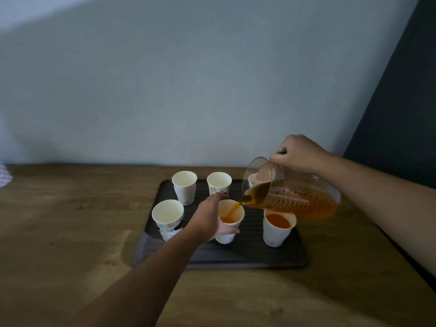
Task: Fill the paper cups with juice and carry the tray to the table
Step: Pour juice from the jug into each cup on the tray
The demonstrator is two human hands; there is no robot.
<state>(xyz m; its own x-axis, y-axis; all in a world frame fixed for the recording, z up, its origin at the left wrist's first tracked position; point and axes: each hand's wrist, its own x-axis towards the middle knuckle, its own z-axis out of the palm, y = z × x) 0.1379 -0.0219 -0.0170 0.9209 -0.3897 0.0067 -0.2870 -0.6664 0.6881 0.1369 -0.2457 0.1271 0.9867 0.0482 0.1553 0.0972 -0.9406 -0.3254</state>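
Left hand (210, 218): curled round paper cup (230, 223), tray (247, 258) front middle | cup: light, crushable, steady gently mid-wall | right hand (299, 154): gripping jug (295, 194) handle above tray's right side, pouring | jug: heavy, sloshing.

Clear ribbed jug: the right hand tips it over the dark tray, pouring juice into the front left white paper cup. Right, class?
No: in the head view the right hand pours the clear ribbed jug into the front middle white paper cup, over the dark tray.
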